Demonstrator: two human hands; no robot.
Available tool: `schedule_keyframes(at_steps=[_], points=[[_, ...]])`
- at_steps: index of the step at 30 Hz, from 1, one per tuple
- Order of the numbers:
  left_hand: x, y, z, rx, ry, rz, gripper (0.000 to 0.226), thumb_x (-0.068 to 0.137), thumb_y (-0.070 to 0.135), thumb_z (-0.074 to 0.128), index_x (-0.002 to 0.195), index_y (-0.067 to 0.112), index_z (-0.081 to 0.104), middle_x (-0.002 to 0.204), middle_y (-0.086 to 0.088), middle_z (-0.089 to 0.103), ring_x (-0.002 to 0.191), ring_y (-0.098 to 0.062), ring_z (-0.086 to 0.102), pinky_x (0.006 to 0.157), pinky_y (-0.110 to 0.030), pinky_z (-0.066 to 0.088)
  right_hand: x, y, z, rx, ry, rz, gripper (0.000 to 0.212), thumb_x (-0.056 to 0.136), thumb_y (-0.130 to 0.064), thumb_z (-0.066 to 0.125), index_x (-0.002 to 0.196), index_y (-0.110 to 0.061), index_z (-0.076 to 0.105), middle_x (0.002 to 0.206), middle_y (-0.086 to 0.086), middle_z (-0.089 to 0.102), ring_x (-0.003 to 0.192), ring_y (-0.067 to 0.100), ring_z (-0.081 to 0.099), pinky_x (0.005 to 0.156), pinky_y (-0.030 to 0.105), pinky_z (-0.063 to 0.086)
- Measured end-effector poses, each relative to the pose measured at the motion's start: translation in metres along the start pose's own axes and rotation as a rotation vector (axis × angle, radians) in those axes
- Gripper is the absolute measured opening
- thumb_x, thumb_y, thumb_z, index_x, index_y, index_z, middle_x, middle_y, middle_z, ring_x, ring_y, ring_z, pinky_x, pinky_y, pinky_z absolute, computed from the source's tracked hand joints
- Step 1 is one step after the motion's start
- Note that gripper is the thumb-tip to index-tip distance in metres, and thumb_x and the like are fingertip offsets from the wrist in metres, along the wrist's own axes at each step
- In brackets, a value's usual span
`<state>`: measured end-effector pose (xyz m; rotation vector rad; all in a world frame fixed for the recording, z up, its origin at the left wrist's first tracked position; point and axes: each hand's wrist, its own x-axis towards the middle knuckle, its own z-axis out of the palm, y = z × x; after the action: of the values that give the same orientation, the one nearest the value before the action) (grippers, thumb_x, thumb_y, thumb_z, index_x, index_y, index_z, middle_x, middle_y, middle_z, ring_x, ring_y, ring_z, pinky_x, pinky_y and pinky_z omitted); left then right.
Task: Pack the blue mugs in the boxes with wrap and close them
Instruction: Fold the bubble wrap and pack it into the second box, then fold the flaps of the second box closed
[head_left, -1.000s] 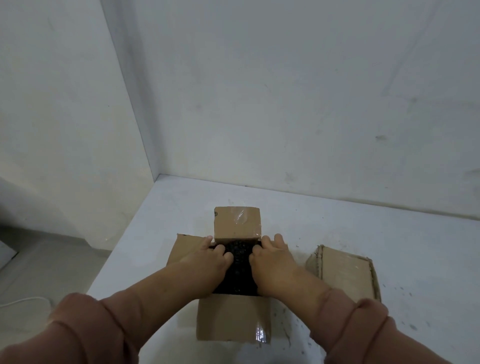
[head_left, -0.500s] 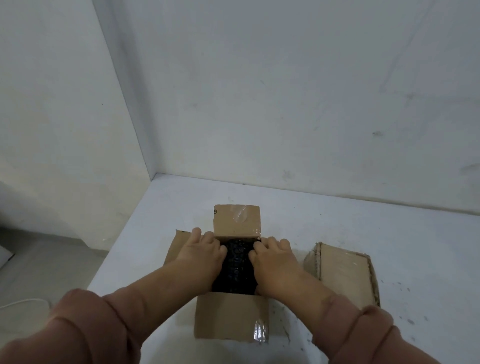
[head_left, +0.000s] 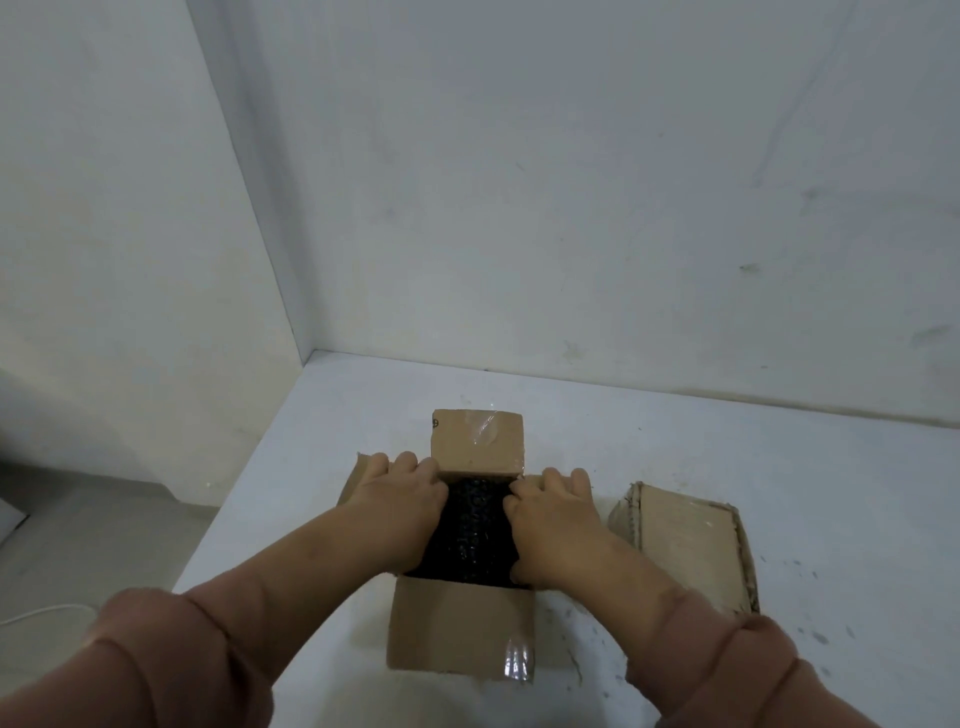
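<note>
black bubbly wrap in open box

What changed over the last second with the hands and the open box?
Both hands slid apart over the black wrap: the left hand shifted left, the right hand right, so more wrap shows between them. Nothing was taken hold of or let go. The open box, its flaps out, and the closed box at its right stayed put.

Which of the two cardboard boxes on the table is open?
The brown cardboard box between the left hand and right hand: its flaps are spread and dark bubble wrap shows inside. The brown box to its right is closed.
</note>
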<state>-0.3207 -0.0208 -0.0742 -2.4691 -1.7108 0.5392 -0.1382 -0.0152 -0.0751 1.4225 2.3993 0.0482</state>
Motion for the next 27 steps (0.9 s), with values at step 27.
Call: schedule_keyframes(at_steps=[27], points=[[-0.080,-0.016,0.043,-2.038,0.250,-0.609,0.025,0.093,0.012,0.052,0.116,0.006,0.058,0.102,-0.014,0.069,0.092,-0.029,0.064,0.081,-0.039,0.053,-0.056,0.027,0.027,1.776,0.192,0.519,0.039,0.085,0.000,0.056,0.120,-0.018,0.055,0.103,0.000,0.070,0.089,0.015,0.066,0.070,0.026,0.053]])
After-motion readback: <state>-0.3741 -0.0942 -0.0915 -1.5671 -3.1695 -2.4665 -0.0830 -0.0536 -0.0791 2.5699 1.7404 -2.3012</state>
